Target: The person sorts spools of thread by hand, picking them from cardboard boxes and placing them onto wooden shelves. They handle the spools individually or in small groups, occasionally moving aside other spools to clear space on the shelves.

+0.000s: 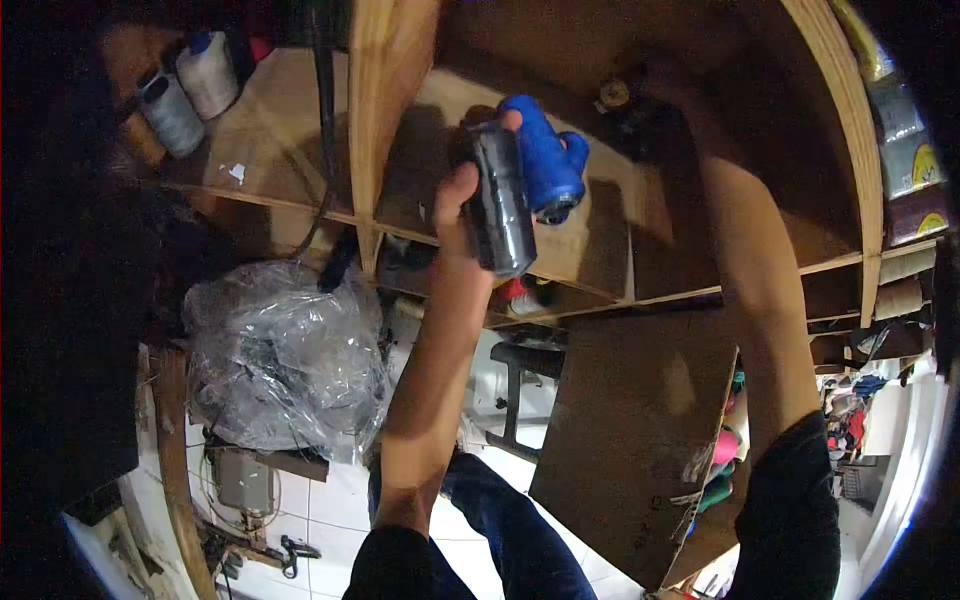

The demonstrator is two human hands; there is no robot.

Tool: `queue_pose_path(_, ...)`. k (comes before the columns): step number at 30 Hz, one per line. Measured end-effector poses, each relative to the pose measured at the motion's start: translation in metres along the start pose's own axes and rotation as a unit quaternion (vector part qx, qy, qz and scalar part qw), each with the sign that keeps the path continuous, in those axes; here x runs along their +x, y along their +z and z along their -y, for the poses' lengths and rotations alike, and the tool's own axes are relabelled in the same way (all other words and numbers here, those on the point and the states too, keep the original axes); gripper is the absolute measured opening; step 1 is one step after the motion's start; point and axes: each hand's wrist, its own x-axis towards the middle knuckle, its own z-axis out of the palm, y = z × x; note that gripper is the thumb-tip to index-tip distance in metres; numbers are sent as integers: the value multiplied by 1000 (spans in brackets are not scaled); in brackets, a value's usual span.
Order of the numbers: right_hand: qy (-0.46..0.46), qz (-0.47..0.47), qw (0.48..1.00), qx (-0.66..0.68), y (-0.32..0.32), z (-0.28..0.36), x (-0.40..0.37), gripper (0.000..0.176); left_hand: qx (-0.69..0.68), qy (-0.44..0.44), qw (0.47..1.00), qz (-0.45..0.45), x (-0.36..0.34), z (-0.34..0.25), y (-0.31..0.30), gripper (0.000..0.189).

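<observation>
My left hand [459, 205] is closed around a black thread cone [503, 205] in shiny plastic wrap, raised in front of the wooden shelf. Just behind it is a blue thread cone [547, 160], with a second piece of blue thread [575, 150] at its right side. A fingertip of my left hand overlaps the edge of the blue cone. My right hand [672, 82] reaches deep into the shadowed compartment on the right. Close by its fingers is a small cone end with a pale, round centre [613, 94]. Darkness hides those fingers, so I cannot tell what they grip.
A wooden upright [366, 130] divides the shelf compartments. Grey [170, 115] and white [207, 75] thread cones stand at the upper left. A clear plastic bag [290, 350] bulges below them. A large cardboard box [635, 440] with coloured cones stands below the shelf. Packaged goods line the right edge.
</observation>
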Motion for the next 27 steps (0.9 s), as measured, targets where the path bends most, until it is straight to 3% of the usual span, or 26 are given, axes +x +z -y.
queue_pose_path(6,12,26,999,-14,3,-2,1,54,47,32,996,-73,7,-2,-4,71)
queue_pose_path(12,19,50,998,-28,10,3,-2,56,36,40,998,-44,6,0,3,60)
queue_pose_path(15,23,55,998,-31,9,7,-10,58,50,61,994,-76,6,1,2,60)
queue_pose_path(24,31,70,996,-46,0,12,-13,61,35,20,998,-49,1,-1,8,63)
queue_pose_path(27,32,88,994,-52,3,15,-12,62,52,46,996,-56,3,2,8,65)
